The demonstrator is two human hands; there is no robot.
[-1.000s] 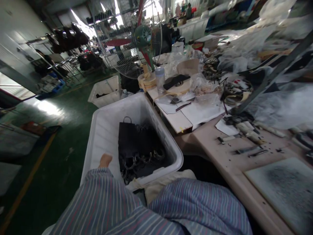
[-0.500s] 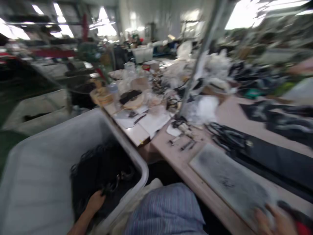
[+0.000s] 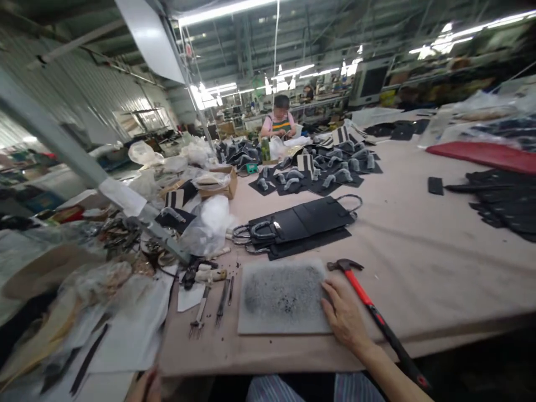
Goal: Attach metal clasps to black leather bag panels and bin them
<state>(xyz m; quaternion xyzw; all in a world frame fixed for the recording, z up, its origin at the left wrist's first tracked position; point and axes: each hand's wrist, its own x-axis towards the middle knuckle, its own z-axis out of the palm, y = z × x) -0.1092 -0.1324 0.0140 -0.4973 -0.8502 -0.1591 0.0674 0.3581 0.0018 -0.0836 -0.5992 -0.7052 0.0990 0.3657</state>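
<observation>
My right hand (image 3: 344, 314) lies over the right edge of a grey cutting slab (image 3: 268, 279), fingers stretched out and holding nothing. Just right of it rests a claw hammer (image 3: 368, 301) with a red and black handle. My left hand (image 3: 146, 386) shows only in part at the bottom edge, blurred, and its grip is hidden. Left of the slab lie pronged punches (image 3: 221, 304). Beyond it are flat black bag pieces (image 3: 301, 223) with wrapped handles.
Black panels with wrapped handles (image 3: 330, 167) cover the far part of the table (image 3: 402, 223). A co-worker (image 3: 280, 120) sits behind them. A slanted metal post (image 3: 84, 156) rises at the left, near plastic bags (image 3: 209, 223). Black pieces (image 3: 502, 195) are stacked at right.
The view has swung right, from the white bin to the table. My left hand has come out of the bin to the table's front edge. My right hand remains at the slab.
</observation>
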